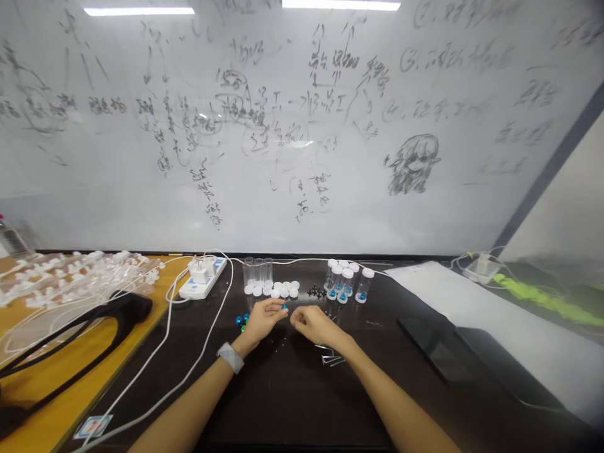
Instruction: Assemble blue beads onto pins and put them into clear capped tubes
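My left hand, with a band on its wrist, pinches a small blue ball from which a thin stem seems to rise. Close by on the right, my right hand has its fingers curled together; what they hold, if anything, is too small to make out. Several shiny blue and green balls lie beside my left wrist. Thin metal pieces rest by my right wrist, and tiny bits are scattered between the hands. Beyond them are white round caps and small black pieces.
Clear tubes stand at the back, left of centre. White-capped tubes with blue balls inside stand right of centre. A power strip with trailing cables is at left, a black tablet-like slab at right. A whiteboard rises behind.
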Motion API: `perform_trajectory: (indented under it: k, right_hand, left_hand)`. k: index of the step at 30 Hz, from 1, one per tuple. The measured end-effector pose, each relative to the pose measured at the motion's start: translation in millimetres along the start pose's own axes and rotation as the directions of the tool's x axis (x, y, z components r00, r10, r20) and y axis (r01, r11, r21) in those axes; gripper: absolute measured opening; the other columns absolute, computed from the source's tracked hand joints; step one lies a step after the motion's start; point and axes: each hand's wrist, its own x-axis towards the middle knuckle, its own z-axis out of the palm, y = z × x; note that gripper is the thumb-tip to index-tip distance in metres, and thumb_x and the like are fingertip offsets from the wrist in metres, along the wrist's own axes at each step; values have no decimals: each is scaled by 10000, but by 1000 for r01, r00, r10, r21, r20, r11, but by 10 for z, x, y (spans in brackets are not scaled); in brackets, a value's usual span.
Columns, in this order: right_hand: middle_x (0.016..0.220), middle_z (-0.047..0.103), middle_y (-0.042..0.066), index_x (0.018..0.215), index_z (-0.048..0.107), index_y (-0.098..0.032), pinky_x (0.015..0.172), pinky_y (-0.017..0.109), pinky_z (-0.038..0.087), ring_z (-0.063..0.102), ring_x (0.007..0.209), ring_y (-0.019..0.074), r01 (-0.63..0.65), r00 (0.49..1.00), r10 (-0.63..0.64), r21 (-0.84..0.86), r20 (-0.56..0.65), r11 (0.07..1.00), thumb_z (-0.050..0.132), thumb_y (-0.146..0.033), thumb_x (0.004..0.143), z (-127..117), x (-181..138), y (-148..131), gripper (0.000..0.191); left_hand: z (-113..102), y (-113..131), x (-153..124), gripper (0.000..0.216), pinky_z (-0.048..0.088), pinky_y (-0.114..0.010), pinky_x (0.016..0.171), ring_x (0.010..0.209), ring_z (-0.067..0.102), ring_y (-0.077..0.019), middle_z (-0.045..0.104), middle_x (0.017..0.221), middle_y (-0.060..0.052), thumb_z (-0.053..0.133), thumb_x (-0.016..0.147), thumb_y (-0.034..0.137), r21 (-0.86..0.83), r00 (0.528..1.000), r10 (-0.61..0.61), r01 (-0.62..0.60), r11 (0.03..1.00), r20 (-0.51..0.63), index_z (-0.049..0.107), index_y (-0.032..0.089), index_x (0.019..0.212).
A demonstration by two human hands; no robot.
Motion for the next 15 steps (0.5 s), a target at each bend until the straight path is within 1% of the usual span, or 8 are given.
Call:
perform_trajectory:
  k: [1, 3, 5, 9, 11, 15]
  right_hand:
    - [729, 714, 25, 826, 718, -159, 601, 219, 431, 630, 643, 149, -16, 997, 21, 69, -78, 998, 556, -205, 839, -10, 30, 18, 168]
    - [755, 717, 41, 856, 722, -144, 596, 235, 446, 626, 654, 163, -36, 971, 85, 216, -222, 976, 553, -320, 875, 15, 88, 49, 245]
    - [751, 717, 50, 868, 732, -137, 586, 249, 458, 616, 635, 171, -42, 940, 153, 341, -304, 939, 566, -398, 871, 95, 130, 62, 309]
    - [752, 728, 64, 855, 754, -142, 589, 267, 468, 618, 649, 190, -39, 893, 237, 460, -382, 887, 609, -434, 845, 296, 147, 17, 326]
    - [781, 739, 75, 876, 760, -142, 572, 271, 469, 630, 661, 202, -50, 873, 294, 527, -390, 848, 621, -445, 830, 357, 139, -25, 336]
    - [794, 747, 90, 869, 768, -132, 536, 276, 466, 643, 662, 221, -63, 837, 386, 632, -389, 772, 655, -473, 781, 403, 136, -81, 369]
  left_hand:
    - [2, 6, -4, 370, 558, -344, 790, 798, 717, -224, 740, 822, -75, 840, 655, 328, 0, 1000, -8, 8, 1000, -3, 715, 140, 948]
    - [11, 22, -17, 385, 554, -337, 791, 806, 712, -217, 736, 856, -74, 856, 631, 308, -7, 999, -32, 32, 999, -8, 716, 147, 951]
    - [27, 34, -31, 393, 549, -327, 792, 812, 707, -209, 734, 878, -73, 865, 620, 295, -22, 999, -44, 44, 999, 1, 716, 151, 954]
    - [52, 25, -43, 358, 541, -305, 778, 793, 702, -196, 733, 823, -57, 850, 652, 301, -81, 999, -29, 31, 996, 28, 706, 152, 944]
    - [57, 12, -38, 352, 538, -288, 750, 763, 699, -187, 730, 781, -46, 854, 649, 300, -87, 1000, -25, 26, 996, 11, 702, 152, 930]
    - [69, 0, -33, 354, 531, -264, 698, 713, 693, -176, 730, 738, -41, 865, 630, 283, -39, 1000, -7, 7, 999, -22, 704, 149, 915]
